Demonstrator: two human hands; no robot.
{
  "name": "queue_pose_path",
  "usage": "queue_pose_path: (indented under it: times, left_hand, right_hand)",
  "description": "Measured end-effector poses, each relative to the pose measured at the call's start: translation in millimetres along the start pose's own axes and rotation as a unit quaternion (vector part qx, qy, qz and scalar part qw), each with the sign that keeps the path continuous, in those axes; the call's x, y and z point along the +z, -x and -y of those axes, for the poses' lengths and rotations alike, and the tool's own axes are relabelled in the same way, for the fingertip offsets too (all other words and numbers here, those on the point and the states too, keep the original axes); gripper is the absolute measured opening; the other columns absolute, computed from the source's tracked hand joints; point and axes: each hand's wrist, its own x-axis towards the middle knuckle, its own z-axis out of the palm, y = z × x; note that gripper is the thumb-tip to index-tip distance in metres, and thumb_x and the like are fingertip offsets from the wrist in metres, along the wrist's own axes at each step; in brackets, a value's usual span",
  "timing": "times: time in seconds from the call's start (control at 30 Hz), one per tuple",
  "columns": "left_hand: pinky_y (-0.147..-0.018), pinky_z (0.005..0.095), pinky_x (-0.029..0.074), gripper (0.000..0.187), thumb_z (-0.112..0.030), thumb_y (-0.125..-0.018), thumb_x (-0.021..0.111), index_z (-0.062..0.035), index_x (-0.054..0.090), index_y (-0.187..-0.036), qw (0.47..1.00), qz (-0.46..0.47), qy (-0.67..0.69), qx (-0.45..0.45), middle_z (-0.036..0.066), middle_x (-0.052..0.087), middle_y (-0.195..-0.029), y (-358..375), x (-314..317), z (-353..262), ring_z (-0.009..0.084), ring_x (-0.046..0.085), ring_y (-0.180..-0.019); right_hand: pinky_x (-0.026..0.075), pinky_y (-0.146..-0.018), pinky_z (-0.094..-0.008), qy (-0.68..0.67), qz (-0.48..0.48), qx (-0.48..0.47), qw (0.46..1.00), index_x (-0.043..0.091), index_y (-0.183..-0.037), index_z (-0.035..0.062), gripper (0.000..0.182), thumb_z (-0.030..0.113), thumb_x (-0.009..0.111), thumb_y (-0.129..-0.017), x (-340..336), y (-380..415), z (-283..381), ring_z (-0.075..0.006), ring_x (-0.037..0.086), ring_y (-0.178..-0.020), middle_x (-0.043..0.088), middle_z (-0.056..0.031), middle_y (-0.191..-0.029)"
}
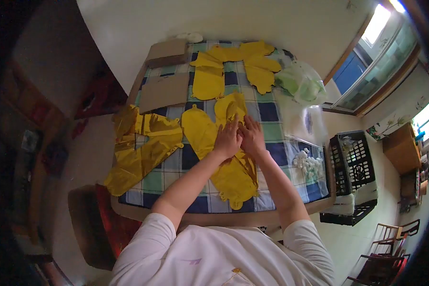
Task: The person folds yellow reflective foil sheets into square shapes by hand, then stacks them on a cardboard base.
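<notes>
A deflated gold foil balloon (233, 178) with small tabs on its edge lies flat in the middle of the checked tablecloth. My left hand (229, 140) rests on its upper part, fingers stretched out and pointing away from me. Close beside it, my right hand (252, 137) also lies on the foil with its fingers extended. Neither hand grips anything that I can see. To the left is another gold foil balloon (150, 143), creased and folded in places. Further back, a third flat gold foil piece (209, 78) is spread across the cloth.
Cardboard pieces (164, 90) lie at the back left. A clear plastic bag with something green (300, 81) sits at the back right, and small white bits (307, 162) lie near the right edge. Black crates (352, 157) stand right of the table (214, 219).
</notes>
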Motion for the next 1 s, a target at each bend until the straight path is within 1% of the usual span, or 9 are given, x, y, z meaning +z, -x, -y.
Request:
queue_pose_path:
  times: [0.03, 0.13, 0.23, 0.33, 0.53, 0.73, 0.83, 0.93, 1.0]
  left_hand:
    - [-0.106, 0.0524, 0.023, 0.056, -0.019, -0.091, 0.042, -0.0057, 0.026, -0.142, 0.999, -0.023, 0.047, -0.011, 0.021, 0.045, -0.132, -2.1, 1.1, 2.0, 0.0323, 0.042, -0.124]
    - [-0.103, 0.0481, 0.029, 0.048, -0.016, -0.087, 0.049, -0.0050, 0.043, -0.133, 0.989, 0.078, 0.084, -0.098, 0.021, 0.052, -0.122, -15.2, -12.4, 10.7, 0.0336, 0.053, -0.107]
    - [-0.102, 0.0477, 0.030, 0.042, -0.016, -0.087, 0.048, -0.0018, 0.048, -0.127, 0.996, 0.082, 0.022, -0.039, 0.017, 0.057, -0.115, -21.7, -10.0, 26.8, 0.0312, 0.055, -0.099]
    - [-0.105, 0.0485, 0.027, 0.041, -0.016, -0.088, 0.047, -0.0016, 0.048, -0.126, 0.992, 0.054, -0.100, 0.059, 0.014, 0.053, -0.124, -19.8, 2.9, 39.5, 0.0291, 0.052, -0.110]
    - [-0.109, 0.0512, 0.020, 0.044, -0.019, -0.089, 0.046, -0.0034, 0.044, -0.130, 0.986, 0.041, -0.157, 0.046, 0.011, 0.037, -0.142, -10.6, 14.2, 40.5, 0.0243, 0.029, -0.135]
    - [-0.109, 0.0516, 0.020, 0.046, -0.022, -0.089, 0.046, -0.0033, 0.043, -0.132, 0.987, 0.032, -0.148, 0.056, 0.012, 0.035, -0.143, -10.0, 11.7, 43.1, 0.0254, 0.029, -0.135]
    - [-0.109, 0.0508, 0.020, 0.048, -0.022, -0.090, 0.046, -0.0029, 0.041, -0.133, 0.985, 0.057, -0.158, 0.045, 0.011, 0.035, -0.143, -10.9, -0.4, 37.9, 0.0243, 0.030, -0.134]
    - [-0.108, 0.0499, 0.024, 0.053, -0.021, -0.088, 0.050, -0.0021, 0.038, -0.135, 0.986, 0.087, -0.119, -0.077, 0.016, 0.036, -0.142, -11.8, -25.3, 28.0, 0.0300, 0.033, -0.132]
    - [-0.107, 0.0505, 0.023, 0.050, -0.019, -0.087, 0.049, -0.0016, 0.039, -0.133, 0.975, 0.045, -0.179, -0.122, 0.018, 0.034, -0.141, -10.2, -41.1, 44.5, 0.0311, 0.030, -0.132]
  right_hand:
    - [0.032, -0.103, -0.0478, 0.000, -0.002, 0.000, 1.000, 0.061, -0.115, 0.0125, 0.033, 0.026, 0.052, -0.085, -1.8, -0.5, 1.2, -0.0358, 0.042, -0.124, 0.045, -0.0221, -0.133]
    - [0.033, -0.101, -0.0474, -0.019, -0.026, -0.003, 0.999, 0.062, -0.113, 0.0134, 0.031, 0.025, 0.054, -0.085, -9.0, -2.9, 6.3, -0.0360, 0.044, -0.122, 0.048, -0.0222, -0.130]
    - [0.034, -0.101, -0.0469, -0.010, -0.031, -0.004, 0.999, 0.063, -0.113, 0.0146, 0.030, 0.024, 0.054, -0.086, -7.7, -3.3, 5.5, -0.0357, 0.045, -0.120, 0.050, -0.0226, -0.127]
    - [0.034, -0.101, -0.0469, -0.011, -0.042, -0.011, 0.999, 0.061, -0.116, 0.0140, 0.031, 0.024, 0.053, -0.087, -4.3, -3.9, 3.9, -0.0361, 0.045, -0.120, 0.051, -0.0226, -0.126]
    - [0.034, -0.100, -0.0470, -0.037, -0.035, 0.017, 0.999, 0.056, -0.120, 0.0121, 0.034, 0.023, 0.052, -0.088, -5.0, -4.4, 8.1, -0.0374, 0.044, -0.120, 0.049, -0.0234, -0.127]
    - [0.034, -0.100, -0.0481, -0.018, -0.027, -0.024, 0.999, 0.055, -0.123, 0.0133, 0.037, 0.023, 0.051, -0.088, -8.3, -3.0, 6.4, -0.0371, 0.044, -0.121, 0.047, -0.0241, -0.128]
    - [0.034, -0.100, -0.0480, -0.011, -0.018, -0.024, 0.999, 0.054, -0.124, 0.0141, 0.038, 0.024, 0.052, -0.088, -7.8, -3.3, 6.2, -0.0367, 0.042, -0.122, 0.047, -0.0237, -0.128]
    - [0.033, -0.100, -0.0490, -0.015, -0.021, -0.018, 1.000, 0.055, -0.124, 0.0142, 0.038, 0.025, 0.052, -0.087, -8.8, -1.7, 7.5, -0.0370, 0.042, -0.122, 0.046, -0.0238, -0.130]
    - [0.033, -0.100, -0.0498, -0.022, -0.008, -0.010, 1.000, 0.055, -0.124, 0.0144, 0.038, 0.025, 0.052, -0.088, -10.2, -2.6, 6.2, -0.0374, 0.041, -0.122, 0.046, -0.0241, -0.130]
